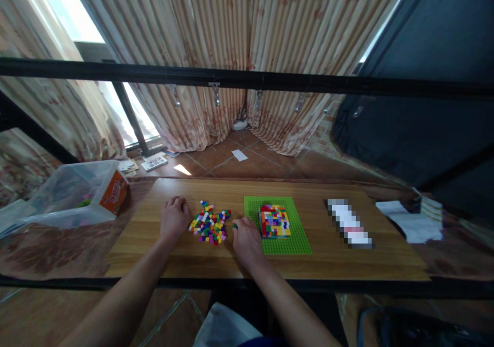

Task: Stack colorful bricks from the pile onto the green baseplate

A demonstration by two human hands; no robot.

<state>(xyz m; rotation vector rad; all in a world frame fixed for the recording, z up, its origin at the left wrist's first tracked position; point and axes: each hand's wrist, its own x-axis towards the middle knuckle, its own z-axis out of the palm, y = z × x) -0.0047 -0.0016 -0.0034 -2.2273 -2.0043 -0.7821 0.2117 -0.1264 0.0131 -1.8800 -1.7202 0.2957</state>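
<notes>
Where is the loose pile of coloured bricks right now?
The pile of coloured bricks lies on the wooden table, between the left hand and right hand.

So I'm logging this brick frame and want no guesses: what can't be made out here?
- Right hand: fingertips curl over something green; head view too small to identify it.
- Flat item on the table: pixelated blur hides it.
- Clear bin: contents hazy behind plastic.
- Loose bricks: too small to count.

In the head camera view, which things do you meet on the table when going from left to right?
Clear plastic box → left hand → pile of small coloured bricks → right hand → green baseplate bearing a multicoloured brick block → white papers.
</notes>
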